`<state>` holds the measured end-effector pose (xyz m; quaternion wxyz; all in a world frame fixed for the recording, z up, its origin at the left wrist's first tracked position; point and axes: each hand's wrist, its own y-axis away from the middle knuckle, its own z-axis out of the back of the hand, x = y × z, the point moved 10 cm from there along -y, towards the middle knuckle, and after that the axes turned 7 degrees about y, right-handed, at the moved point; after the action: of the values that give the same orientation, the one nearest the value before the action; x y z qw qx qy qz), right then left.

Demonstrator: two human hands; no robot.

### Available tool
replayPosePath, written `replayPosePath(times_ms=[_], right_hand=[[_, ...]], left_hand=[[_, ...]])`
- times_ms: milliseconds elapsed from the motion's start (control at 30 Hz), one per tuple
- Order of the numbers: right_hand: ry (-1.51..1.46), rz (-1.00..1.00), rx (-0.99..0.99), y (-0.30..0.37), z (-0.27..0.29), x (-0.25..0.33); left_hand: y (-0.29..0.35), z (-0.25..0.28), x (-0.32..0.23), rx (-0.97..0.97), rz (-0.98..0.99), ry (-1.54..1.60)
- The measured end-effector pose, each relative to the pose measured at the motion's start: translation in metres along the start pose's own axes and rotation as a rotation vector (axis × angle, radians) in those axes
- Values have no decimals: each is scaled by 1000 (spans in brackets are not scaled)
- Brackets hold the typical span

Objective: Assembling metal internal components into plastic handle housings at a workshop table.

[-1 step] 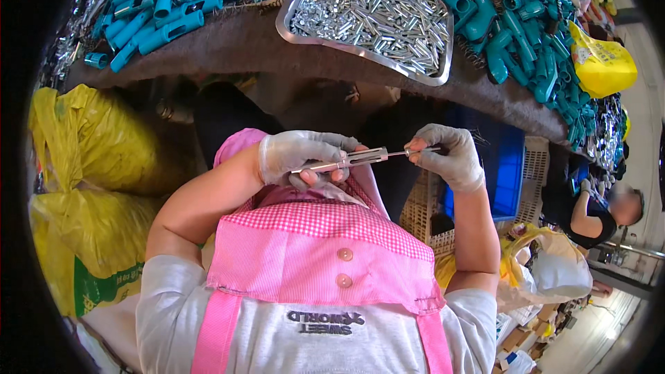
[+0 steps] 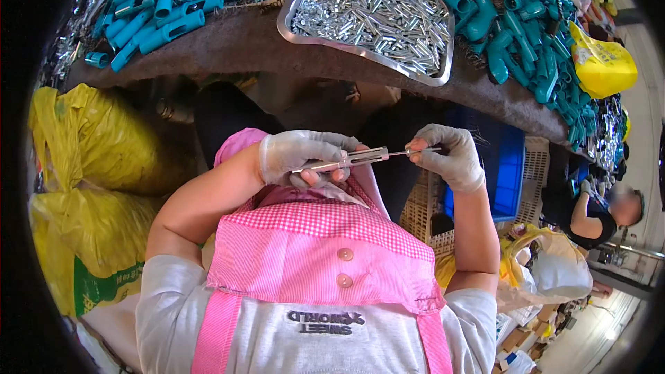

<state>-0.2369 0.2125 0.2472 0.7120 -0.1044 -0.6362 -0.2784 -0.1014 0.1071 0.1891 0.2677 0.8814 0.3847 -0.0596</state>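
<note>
Broadly, saw a worktop (image 2: pixel 228 48) with a brown covering, curving across the upper part of the view. Below it, made out a pink checked apron (image 2: pixel 318 249) over a pale grey shirt (image 2: pixel 263 336). On the worktop, found heaps of teal pieces: teal tubes (image 2: pixel 172 28) to the left, and a pile of teal fittings (image 2: pixel 512 48) to the right. Under the worktop's left side, noted bulging yellow sacks (image 2: pixel 104 142). Between the teal heaps, spotted a metal tray (image 2: pixel 294 34) filled with small shiny pins (image 2: pixel 374 17). Below the worktop on the right, noticed a blue bin (image 2: pixel 512 173) beside a cream lattice basket (image 2: pixel 533 166). At the far right, glimpsed a co-worker (image 2: pixel 589 218) in dark clothing and, higher up, a yellow bag (image 2: pixel 603 62) against the fittings.

Near the middle, saw the gloved left hand (image 2: pixel 301 156) with fingers curled around a slotted metal tube (image 2: pixel 364 156), held slightly tilted in front of the apron. Opposite, observed the gloved right hand (image 2: pixel 454 159) pinching a thin rod (image 2: pixel 397 154) between thumb and forefinger. Saw the rod in line with the tube, meeting its right end; could not tell how far inside.
</note>
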Motion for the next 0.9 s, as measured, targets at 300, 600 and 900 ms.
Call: replayPosePath(times_ms=[300, 600, 900], right_hand=[[-36, -33, 5, -1, -2, -4], [-18, -58, -6, -5, -3, -11], [-66, -20, -20, -2, -2, -11]], left_hand=[[0, 4, 2, 8, 18, 71], [2, 4, 6, 28, 50, 63], [1, 5, 6, 6, 51, 52]])
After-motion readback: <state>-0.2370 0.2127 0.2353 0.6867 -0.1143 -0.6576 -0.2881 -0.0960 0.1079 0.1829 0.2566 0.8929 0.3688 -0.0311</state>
